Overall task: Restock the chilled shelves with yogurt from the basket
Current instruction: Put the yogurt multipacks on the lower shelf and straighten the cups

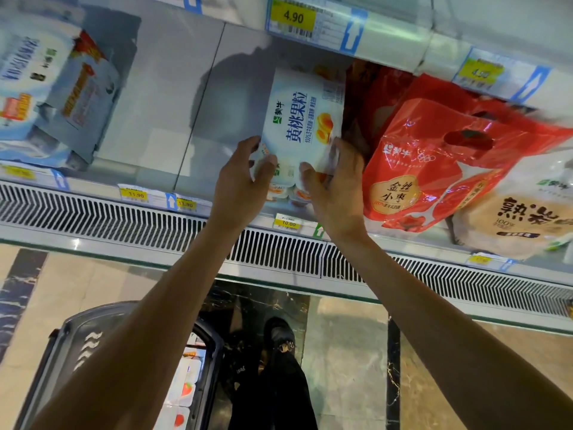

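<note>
Far left on the chilled shelf sits a blurred stack of blue-and-white packs, then a bare stretch of shelf floor. Low in the view, on the floor by your feet, the basket shows more white tubs with red fruit on the lids.

Your left hand is curled round the near left corner of the yogurt pack, thumb on top and fingers spread down its side. The pack stands on the shelf, just beside the red bag, near end at the shelf's front edge. It is a white sleeve with blue lettering and a yellow peach picture, with small cups showing at its near end.

Your right hand clasps the near right corner the same way, thumb on top, squeezed between pack and bag.

Judge it light to moderate in weight, its cover probably smooth and a little slippery from the cold. The cups beneath will likely dent if squeezed, so hold it at both sides and push from the near end.

Right of the red bag lies a beige bag.
</note>
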